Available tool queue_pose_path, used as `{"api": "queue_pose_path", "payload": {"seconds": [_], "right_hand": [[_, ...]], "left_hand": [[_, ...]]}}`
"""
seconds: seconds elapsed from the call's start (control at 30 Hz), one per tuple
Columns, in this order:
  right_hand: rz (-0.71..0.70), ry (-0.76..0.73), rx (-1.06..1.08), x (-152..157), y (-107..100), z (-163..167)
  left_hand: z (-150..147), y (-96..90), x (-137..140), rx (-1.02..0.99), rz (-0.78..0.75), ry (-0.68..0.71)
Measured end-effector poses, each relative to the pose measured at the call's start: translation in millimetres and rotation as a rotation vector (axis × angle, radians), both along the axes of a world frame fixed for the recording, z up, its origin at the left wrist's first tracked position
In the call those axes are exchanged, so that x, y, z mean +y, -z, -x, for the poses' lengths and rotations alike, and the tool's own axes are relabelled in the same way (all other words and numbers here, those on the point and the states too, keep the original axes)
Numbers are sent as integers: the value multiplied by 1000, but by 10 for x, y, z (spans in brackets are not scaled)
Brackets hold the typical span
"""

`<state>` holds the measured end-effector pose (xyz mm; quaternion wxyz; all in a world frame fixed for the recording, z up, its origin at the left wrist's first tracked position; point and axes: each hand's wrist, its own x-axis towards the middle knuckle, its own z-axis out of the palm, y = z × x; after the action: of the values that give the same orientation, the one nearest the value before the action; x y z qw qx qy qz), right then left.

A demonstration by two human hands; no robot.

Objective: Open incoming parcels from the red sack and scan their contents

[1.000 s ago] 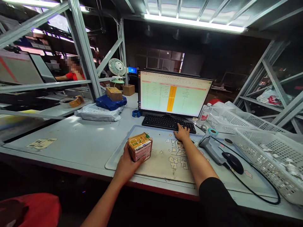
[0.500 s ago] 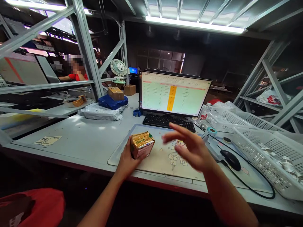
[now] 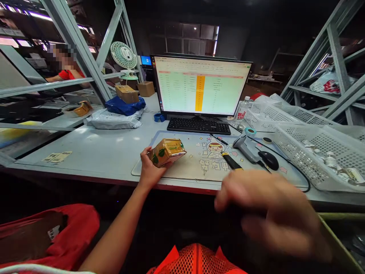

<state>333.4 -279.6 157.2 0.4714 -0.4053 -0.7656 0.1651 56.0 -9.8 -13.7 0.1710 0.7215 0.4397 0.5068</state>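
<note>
Taped box tipped up in the left hand, right hand pulled back low

The small taped box [image 3: 167,151] sits just left of the frame's centre, on the printed mat [image 3: 199,167] at the bench's [image 3: 97,152] near edge. The left hand [image 3: 149,167] wraps it from behind, fingers closed on its near side, and the box is now tilted onto an edge rather than standing flat as it did a second ago. The right hand [image 3: 268,211], which was on the keyboard [image 3: 199,125] a second ago, has come off it and hangs blurred in the lower right of the frame, below the bench edge; I cannot tell whether its fingers are curled or spread. So typing has stopped and the box is what is in hand.

Right of the box lie a pen [image 3: 219,139], a yellow-handled cutter [image 3: 231,161], a barcode scanner [image 3: 245,149] and a mouse [image 3: 268,160], with white baskets [image 3: 313,152] crowding the right edge. Left of the mat the bench is bare up to a few paper labels [image 3: 57,156]; parcels [image 3: 114,120] lie further back
</note>
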Motion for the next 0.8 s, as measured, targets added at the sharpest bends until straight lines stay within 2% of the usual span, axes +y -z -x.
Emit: {"api": "queue_pose_path", "payload": {"seconds": [0.07, 0.17, 0.2, 0.27, 0.37, 0.43, 0.5, 0.6, 0.67, 0.8], "right_hand": [[90, 249, -124, 373, 219, -340], [400, 774, -406, 904, 835, -814], [516, 867, -497, 1020, 1051, -924], [642, 958, -611, 1144, 1399, -1041], [637, 960, -658, 1167, 1613, -1008], [635, 930, -680, 1168, 1604, -930], [658, 904, -710, 1203, 1553, -874], [675, 862, -706, 1338, 1461, -878], [661, 780, -574, 1484, 1378, -916], [695, 483, -11, 1861, 1177, -902]], "left_hand": [[-15, -98, -23, 35, -38, -1], [-101, -263, -55, 99, -149, 42], [-147, -302, -62, 119, -154, 69], [-250, -335, -67, 172, -108, 149], [-374, -277, -47, 213, 58, 326], [-408, -202, -13, 140, 245, 413], [-409, -134, 33, 57, 428, 433], [-388, -84, 100, 44, 522, 441], [-379, -85, 125, 51, 508, 488], [-375, -123, 110, 29, 465, 604]]}}
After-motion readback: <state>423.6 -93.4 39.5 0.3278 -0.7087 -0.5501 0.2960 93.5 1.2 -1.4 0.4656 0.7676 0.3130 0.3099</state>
